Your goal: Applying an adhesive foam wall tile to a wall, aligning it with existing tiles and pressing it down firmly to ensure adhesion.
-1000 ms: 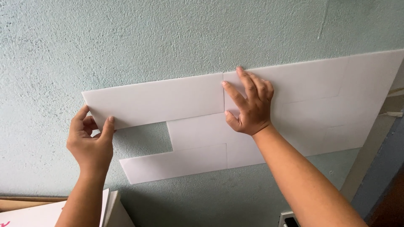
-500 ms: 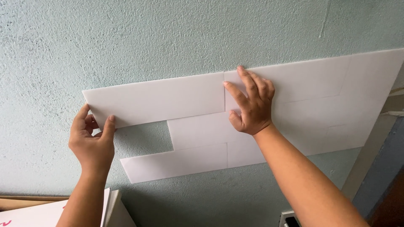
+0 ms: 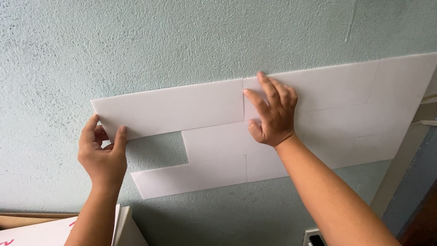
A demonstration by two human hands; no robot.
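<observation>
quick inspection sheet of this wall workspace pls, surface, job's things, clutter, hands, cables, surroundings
surface: rough pale blue-green wall, partly covered with white panels.
job's things: long white panel held against the wall at top left, its right end meeting the fitted white panels; a bare gap of wall shows under it.
clutter: stack of white sheets at bottom left.
hands: left hand pinches the panel's lower left corner; right hand lies flat, fingers spread over the seam.
cables: nothing seen.
surroundings: pale frame edge at right; small white fitting low on the wall, unclear what it is.
</observation>
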